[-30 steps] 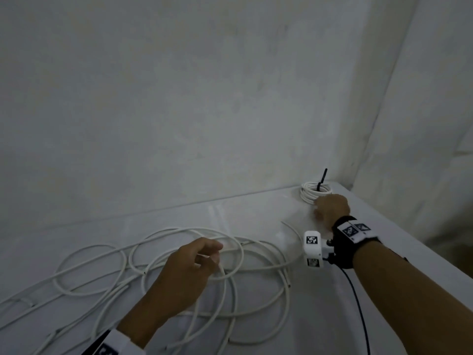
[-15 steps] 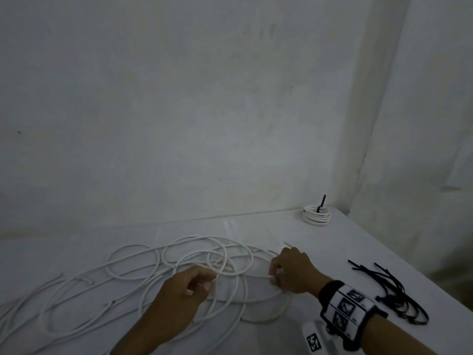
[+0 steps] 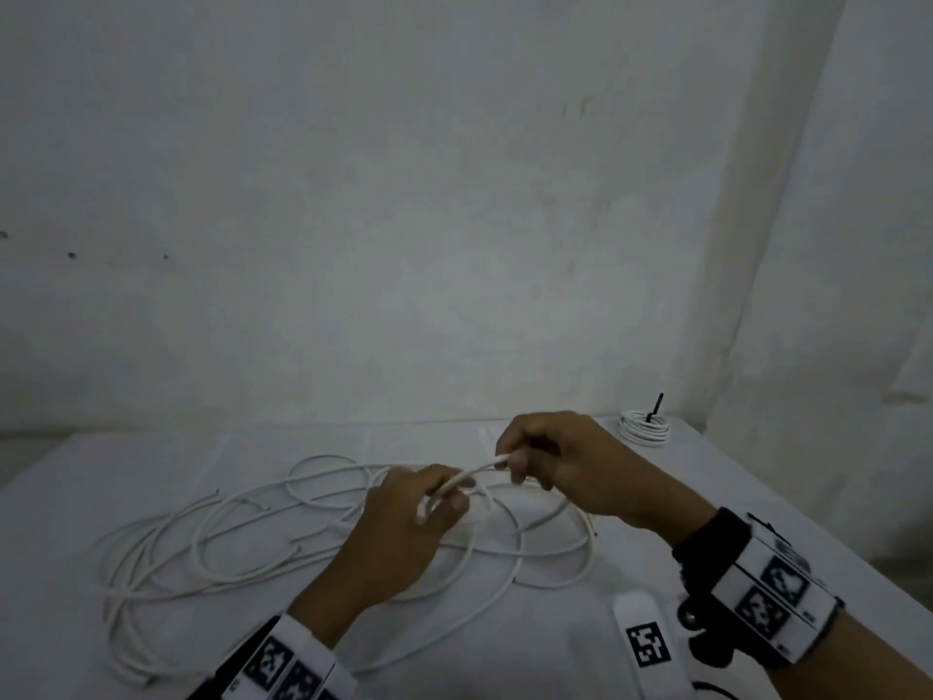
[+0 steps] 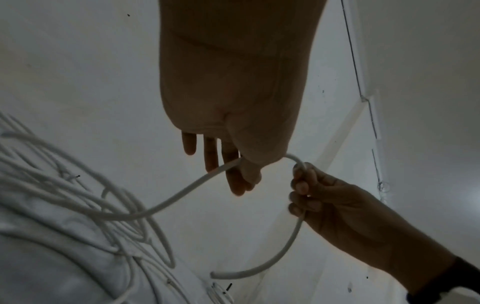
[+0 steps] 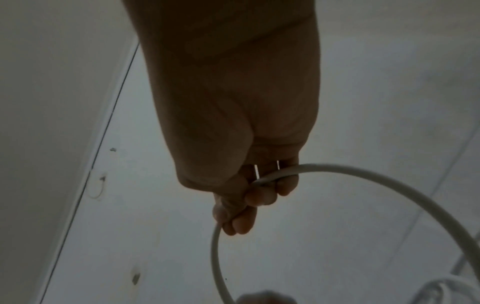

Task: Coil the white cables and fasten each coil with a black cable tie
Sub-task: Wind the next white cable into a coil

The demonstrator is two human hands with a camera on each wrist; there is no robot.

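- White cable (image 3: 472,474) lifted just above the table (image 3: 60,497), a short stretch spanning between both hands, the rest trailing back into the loose tangle (image 3: 227,538) on the left half of the table
- Free end (image 4: 215,274) curving down below the right hand in the left wrist view, hanging clear of the table
- Right hand (image 3: 570,462) curled round the cable near that end, fingers (image 5: 259,197) and thumb pinching it tight
- Left hand (image 3: 404,522) pinching the same cable between thumb and fingertips, other fingers (image 4: 211,152) hanging fairly straight
- Only a first bend formed, no full turn yet, so likely the very start of this coil
- Risk of the springy cable snapping straight if either pinch loosens, losing the first loop
- Risk of dragging neighbouring strands along when pulling in slack, since the tangle crosses over itself many times; could knot or slide the whole heap toward the edge
- Risk of uneven turns if the loop size drifts, leaving a coil too loose for a tie
- Finished coil (image 3: 645,430) with a black tie (image 3: 655,407) standing up from it, at the far right corner, well apart from both hands
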